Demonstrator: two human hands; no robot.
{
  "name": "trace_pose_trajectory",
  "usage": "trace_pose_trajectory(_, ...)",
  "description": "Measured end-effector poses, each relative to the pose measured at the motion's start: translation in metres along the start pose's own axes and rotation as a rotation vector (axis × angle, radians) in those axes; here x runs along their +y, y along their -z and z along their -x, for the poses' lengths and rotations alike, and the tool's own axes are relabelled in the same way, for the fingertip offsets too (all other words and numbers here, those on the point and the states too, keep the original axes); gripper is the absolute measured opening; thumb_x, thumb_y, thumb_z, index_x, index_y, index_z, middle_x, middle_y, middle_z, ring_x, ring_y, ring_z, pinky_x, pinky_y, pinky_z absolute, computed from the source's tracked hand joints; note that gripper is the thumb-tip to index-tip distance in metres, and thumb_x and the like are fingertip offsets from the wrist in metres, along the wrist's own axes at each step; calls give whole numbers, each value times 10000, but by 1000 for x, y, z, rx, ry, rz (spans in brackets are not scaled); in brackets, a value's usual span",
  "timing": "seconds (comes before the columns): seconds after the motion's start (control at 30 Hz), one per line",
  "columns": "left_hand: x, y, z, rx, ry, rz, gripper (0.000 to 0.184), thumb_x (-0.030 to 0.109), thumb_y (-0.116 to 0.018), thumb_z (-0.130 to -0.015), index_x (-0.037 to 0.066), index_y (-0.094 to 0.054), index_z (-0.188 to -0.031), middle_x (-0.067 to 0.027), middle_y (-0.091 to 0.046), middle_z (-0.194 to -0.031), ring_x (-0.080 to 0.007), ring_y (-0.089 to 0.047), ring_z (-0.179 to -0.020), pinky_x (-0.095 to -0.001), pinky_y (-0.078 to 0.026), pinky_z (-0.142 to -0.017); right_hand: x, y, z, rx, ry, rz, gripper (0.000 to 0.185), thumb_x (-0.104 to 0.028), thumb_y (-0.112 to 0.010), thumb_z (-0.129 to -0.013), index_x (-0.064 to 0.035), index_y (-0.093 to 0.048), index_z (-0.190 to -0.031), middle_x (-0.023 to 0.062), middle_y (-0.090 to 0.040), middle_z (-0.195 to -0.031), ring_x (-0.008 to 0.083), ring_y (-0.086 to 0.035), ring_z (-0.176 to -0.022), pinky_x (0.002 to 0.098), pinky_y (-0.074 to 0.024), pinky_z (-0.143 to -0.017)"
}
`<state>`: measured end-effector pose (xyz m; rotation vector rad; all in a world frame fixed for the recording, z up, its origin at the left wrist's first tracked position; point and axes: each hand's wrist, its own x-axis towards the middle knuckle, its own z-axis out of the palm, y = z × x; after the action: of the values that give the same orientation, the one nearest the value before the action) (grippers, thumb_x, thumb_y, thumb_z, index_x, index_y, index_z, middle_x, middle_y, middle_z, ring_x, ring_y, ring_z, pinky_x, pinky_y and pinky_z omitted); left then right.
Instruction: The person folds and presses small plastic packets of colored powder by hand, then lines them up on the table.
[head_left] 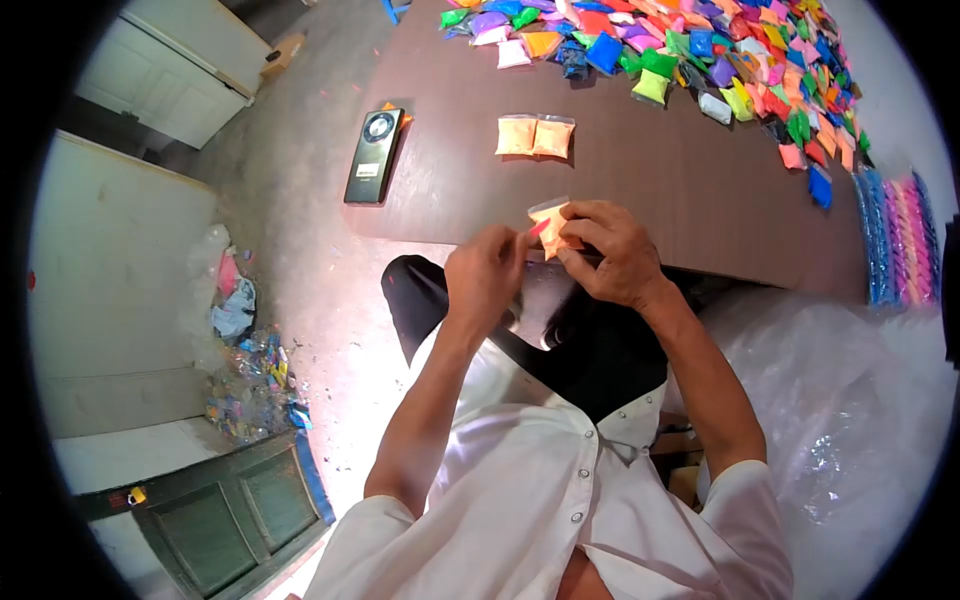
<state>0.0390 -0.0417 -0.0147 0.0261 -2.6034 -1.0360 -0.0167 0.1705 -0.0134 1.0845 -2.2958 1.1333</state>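
Note:
At the table's front edge, my right hand (612,250) pinches a small clear packet with light orange contents (550,225). My left hand (487,275) is just left of that packet, its fingers closed near a small pink-red piece (540,227) at the packet's left side; whether the fingers grip the piece is too small to tell. Farther back on the brown table (640,170) lie two orange packets side by side, a left one (516,136) and a right one (553,137).
A dark phone (372,158) lies at the table's left. Many coloured packets (700,45) spread across the back right. Bundled blue and pink strips (900,235) stand at the right edge. Clear plastic sheeting (820,390) is at the lower right, and bagged litter (250,380) on the floor at left.

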Motion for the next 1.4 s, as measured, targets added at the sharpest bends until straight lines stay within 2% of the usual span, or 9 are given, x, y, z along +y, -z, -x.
trace_pose_trajectory(0.03,-5,-1,-3,2,-45,-118,247,205,-784,-959,-10,-703,-869,-154,-722,-741,-256,-695,-614,-356,-525,-596,1,-1,0,-16,-24,2,143,-135,-758,-840,-79,-698,-958,125,-725,-1124,356,-694,-1003,448,-552,-923)
trace_pose_trajectory(0.37,-3,-8,-4,24,-43,62,203,202,-774,-956,23,-715,-881,-161,-700,-791,-334,-683,-652,-374,-529,-599,0,-6,-6,-12,-74,52,234,-149,-774,-845,-48,-725,-1051,136,-740,-1114,349,-697,-1067,449,-548,-963)
trace_pose_trajectory(0.47,-12,-5,-13,23,-1,-82,206,192,-774,-961,16,-710,-876,-149,-687,-738,-280,-670,-611,-363,-516,-585,4,-7,-3,-30,-73,91,271,-152,-785,-836,-47,-733,-1080,136,-746,-1146,341,-699,-1104,444,-548,-981)
trace_pose_trajectory(0.63,-2,-6,0,23,66,224,207,154,-773,-972,-5,-703,-858,-116,-686,-682,-142,-620,-578,-320,-480,-553,4,-6,-1,-41,-72,126,262,-158,-786,-836,-45,-741,-1068,137,-751,-1176,332,-702,-1134,440,-554,-971)
trace_pose_trajectory(0.83,-10,-11,-3,48,-65,-40,191,146,-771,-971,1,-695,-872,-121,-698,-701,-213,-661,-574,-327,-497,-556,4,-7,0,-35,-57,159,255,-159,-784,-843,-43,-749,-1067,133,-760,-1151,325,-710,-1125,428,-564,-924)
trace_pose_trajectory(0.87,-9,-10,-6,59,3,46,205,201,-763,-958,68,-695,-818,-129,-682,-724,-327,-694,-646,-415,-524,-578,4,-7,-2,-31,-45,159,254,-159,-782,-846,-42,-750,-1069,132,-761,-1146,324,-711,-1119,424,-565,-912)
trace_pose_trajectory(1.1,1,-8,7,42,-117,87,175,144,-764,-971,11,-697,-879,-145,-730,-782,-296,-706,-639,-346,-524,-583,6,-10,0,-24,-40,166,249,-169,-779,-853,-41,-752,-1065,130,-761,-1146,324,-711,-1110,424,-563,-903)
trace_pose_trajectory(1.3,-15,11,-6,21,82,41,147,119,-772,-958,0,-720,-891,-147,-720,-776,-286,-692,-625,-348,-528,-593,1,-11,-2,-5,-78,144,266,-201,-792,-851,-50,-750,-1066,128,-751,-1141,317,-707,-1098,428,-562,-895)
trace_pose_trajectory(1.4,-16,19,-15,99,18,28,122,108,-756,-968,-8,-738,-934,-148,-724,-781,-269,-690,-622,-354,-534,-604,-1,-11,-1,-9,-102,171,269,-209,-798,-844,-57,-751,-1061,118,-725,-1114,315,-695,-1051,427,-562,-881)
